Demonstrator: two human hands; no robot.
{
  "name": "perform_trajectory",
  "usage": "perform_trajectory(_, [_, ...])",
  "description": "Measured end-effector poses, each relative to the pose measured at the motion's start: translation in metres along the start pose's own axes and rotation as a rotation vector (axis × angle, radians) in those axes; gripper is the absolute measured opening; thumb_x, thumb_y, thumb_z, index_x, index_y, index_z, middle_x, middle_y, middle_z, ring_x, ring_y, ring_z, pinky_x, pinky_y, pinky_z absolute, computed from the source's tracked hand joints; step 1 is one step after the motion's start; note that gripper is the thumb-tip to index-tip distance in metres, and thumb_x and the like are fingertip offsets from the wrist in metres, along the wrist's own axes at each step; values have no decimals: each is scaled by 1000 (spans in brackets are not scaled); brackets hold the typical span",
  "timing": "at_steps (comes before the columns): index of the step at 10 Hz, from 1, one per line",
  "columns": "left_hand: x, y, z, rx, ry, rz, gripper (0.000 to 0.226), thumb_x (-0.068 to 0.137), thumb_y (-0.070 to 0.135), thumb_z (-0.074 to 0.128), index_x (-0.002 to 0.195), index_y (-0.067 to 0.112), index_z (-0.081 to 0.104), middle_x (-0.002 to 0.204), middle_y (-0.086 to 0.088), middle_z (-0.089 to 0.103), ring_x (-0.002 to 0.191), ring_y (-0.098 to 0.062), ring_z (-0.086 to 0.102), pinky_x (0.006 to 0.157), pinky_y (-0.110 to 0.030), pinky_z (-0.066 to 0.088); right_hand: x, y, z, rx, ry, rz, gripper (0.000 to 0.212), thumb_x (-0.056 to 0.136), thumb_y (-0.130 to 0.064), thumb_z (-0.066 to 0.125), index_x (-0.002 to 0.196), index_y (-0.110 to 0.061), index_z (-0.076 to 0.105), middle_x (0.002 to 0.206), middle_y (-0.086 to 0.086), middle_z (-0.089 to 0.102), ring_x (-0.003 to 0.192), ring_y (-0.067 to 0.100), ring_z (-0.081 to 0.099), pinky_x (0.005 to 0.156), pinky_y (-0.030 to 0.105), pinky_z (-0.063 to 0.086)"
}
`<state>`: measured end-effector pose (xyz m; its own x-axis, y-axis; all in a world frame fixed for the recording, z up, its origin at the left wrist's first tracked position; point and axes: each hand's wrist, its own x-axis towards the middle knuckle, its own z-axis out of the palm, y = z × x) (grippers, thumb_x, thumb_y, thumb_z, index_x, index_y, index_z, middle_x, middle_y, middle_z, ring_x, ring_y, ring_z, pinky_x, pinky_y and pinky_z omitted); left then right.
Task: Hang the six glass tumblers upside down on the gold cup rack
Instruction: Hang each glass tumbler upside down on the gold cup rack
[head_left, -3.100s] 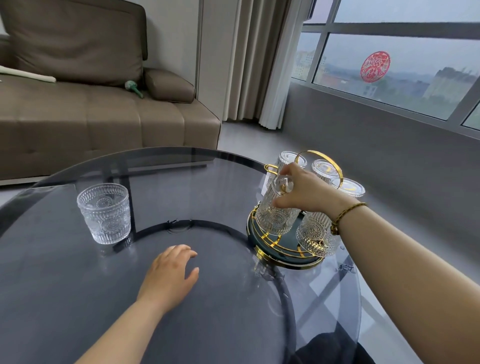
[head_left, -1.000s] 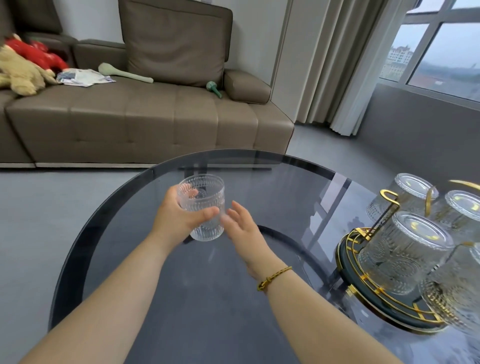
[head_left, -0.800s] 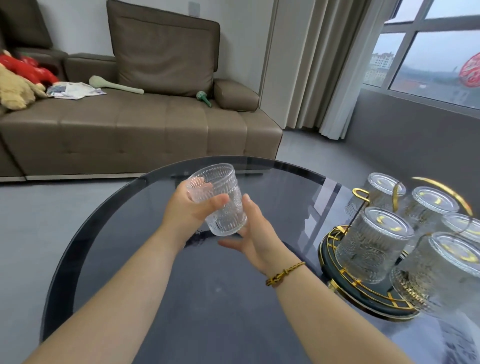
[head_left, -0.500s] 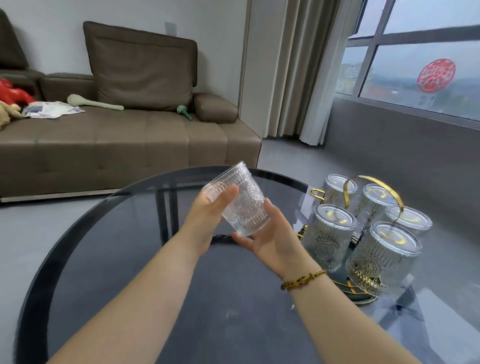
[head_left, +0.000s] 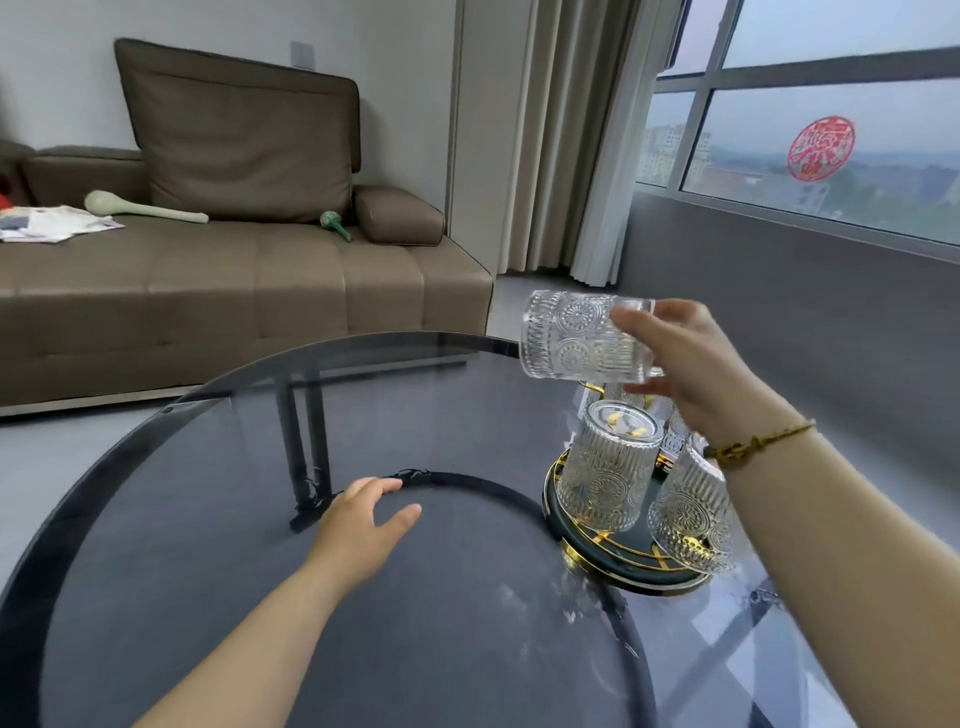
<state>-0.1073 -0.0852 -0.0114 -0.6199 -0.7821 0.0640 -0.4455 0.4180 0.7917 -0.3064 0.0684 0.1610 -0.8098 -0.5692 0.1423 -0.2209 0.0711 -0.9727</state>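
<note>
The tumbler (head_left: 582, 340) in my right hand (head_left: 691, 374) is clear pressed glass, ribbed and embossed with round medallions. The hung tumblers (head_left: 605, 467) share that relief; their bases are smooth and glossy. The cup rack (head_left: 608, 561) is polished gold-coloured metal on a dark, glossy base. The tabletop (head_left: 415, 623) is smoked glass, smooth and reflective. The sofa (head_left: 234, 280) is matt brown upholstery. My bracelet (head_left: 753, 444) is braided cord.
</note>
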Motion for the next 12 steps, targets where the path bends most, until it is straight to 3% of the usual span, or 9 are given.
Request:
perform_trajectory(2, [-5, -22, 20, 353, -61, 74, 44, 86, 42, 48, 125, 22, 41, 139, 4, 38, 131, -15, 27, 109, -29, 18, 26, -12, -15, -422, 75, -150, 62, 65, -36, 71, 114, -14, 40, 107, 2, 45, 78, 11, 50, 49, 23, 39])
perform_trajectory(3, [-7, -28, 26, 436, -41, 119, 44, 87, 44, 43, 127, 26, 38, 140, 7, 34, 132, -13, 23, 111, -28, 12, 37, -17, -12, -588, 51, -196, 62, 64, -36, 72, 113, -13, 41, 106, 0, 41, 91, 18, 46, 63, 29, 42])
perform_trajectory(5, [-5, -31, 27, 466, -13, 157, 44, 87, 46, 42, 126, 26, 39, 140, 7, 35, 133, -13, 24, 111, -30, 13, 53, -13, 4, -814, -35, -197, 60, 64, -36, 72, 112, -13, 43, 105, 1, 43, 91, 17, 42, 70, 25, 35])
perform_trajectory(6, [-4, -33, 28, 466, -10, 157, 44, 87, 46, 42, 126, 27, 39, 140, 7, 35, 133, -13, 24, 112, -30, 13, 59, 0, 16, -905, -91, -191, 62, 66, -35, 70, 117, -13, 42, 118, 8, 50, 106, 25, 44, 80, 31, 36])
perform_trajectory(7, [-3, -34, 29, 467, -6, 158, 44, 87, 46, 42, 126, 27, 38, 140, 7, 35, 133, -13, 24, 112, -31, 14, 60, 12, 28, -999, -178, -188, 60, 69, -35, 67, 118, -11, 41, 119, 11, 53, 106, 27, 45, 79, 32, 37])
perform_trajectory(8, [-4, -34, 29, 467, -9, 161, 44, 87, 47, 42, 126, 27, 38, 140, 7, 35, 133, -13, 23, 112, -30, 13, 57, 24, 35, -1068, -261, -142, 58, 71, -33, 66, 118, -9, 41, 116, 11, 54, 90, 21, 45, 73, 30, 37])
perform_trajectory(12, [-5, -32, 28, 461, -11, 157, 44, 87, 47, 41, 126, 28, 38, 140, 8, 35, 133, -13, 22, 112, -30, 12, 53, 37, 36, -1128, -247, -119, 52, 76, -27, 60, 122, -9, 41, 120, 14, 55, 96, 27, 51, 73, 29, 39])
